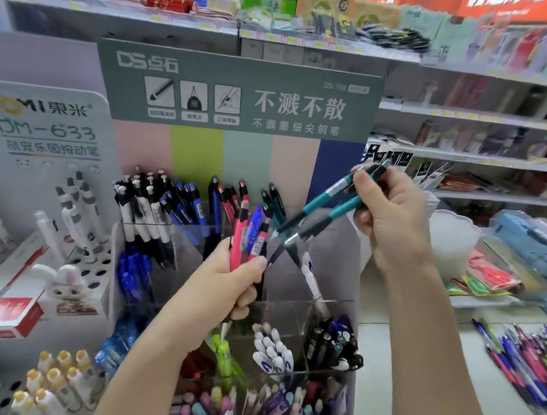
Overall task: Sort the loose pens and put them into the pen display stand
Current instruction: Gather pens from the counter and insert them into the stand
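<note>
Here the right hand (393, 217) pinches two teal pens (342, 208), tips slanting down-left toward the back of the stand (287, 314), seemingly its teal slot; the left hand (222, 286) grips the other pens (245, 234).

This is looking like a stationery shop: stocked retail shelves (480, 116) are running behind the branded pen display stand (196, 154), and a DOMI pen display (36, 119) is standing just left of it.

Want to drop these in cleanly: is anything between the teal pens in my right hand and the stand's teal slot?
Nothing visible. The teal pens point at the stand, beside the teal stock; the bunch in the left hand sits close on their left.
</note>
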A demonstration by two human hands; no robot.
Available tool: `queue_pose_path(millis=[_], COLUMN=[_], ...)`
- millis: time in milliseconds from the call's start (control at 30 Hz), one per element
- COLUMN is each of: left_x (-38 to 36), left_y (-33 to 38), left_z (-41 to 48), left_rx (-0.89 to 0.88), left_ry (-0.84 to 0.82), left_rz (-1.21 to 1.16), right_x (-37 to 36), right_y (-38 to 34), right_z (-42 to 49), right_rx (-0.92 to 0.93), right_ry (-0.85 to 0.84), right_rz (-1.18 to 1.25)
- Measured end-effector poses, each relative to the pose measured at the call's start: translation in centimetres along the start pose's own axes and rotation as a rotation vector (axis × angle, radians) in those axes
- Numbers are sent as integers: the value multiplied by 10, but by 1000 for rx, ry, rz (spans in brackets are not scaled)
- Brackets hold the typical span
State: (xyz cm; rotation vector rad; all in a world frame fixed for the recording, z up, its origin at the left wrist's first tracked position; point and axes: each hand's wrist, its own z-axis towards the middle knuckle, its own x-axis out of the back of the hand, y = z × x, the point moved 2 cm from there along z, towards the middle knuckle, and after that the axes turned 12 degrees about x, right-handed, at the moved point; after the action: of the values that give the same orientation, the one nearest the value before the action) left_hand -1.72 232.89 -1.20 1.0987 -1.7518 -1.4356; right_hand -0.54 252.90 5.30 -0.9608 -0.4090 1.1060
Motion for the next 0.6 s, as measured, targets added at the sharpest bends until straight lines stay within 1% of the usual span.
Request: queue_pose_path(millis=[100,200,267,333,433,500,600], left_x=[0,0,0,1,2,2,3], left_y=[8,16,19,21,23,23,23], left_z=[5,7,8,9,11,13,16], left_rx=[-25,-49,-52,-50,-45,-44,-46], left_ry=[48,51,42,38,32,28,19], left_rz=[-72,-99,-112,-125,-138,-149,-159], right_x=[0,-15,-26,-33,-39,-41,-41], right_y=[-1,2,8,13,17,19,22], right_z=[19,28,31,32,33,36,43], right_rx=[254,494,581,598,586,546,457], right_ry=[7,-86,-164,-243,-307,-314,-275], right_rz=[-291,-500,-568,-583,-574,-548,-524])
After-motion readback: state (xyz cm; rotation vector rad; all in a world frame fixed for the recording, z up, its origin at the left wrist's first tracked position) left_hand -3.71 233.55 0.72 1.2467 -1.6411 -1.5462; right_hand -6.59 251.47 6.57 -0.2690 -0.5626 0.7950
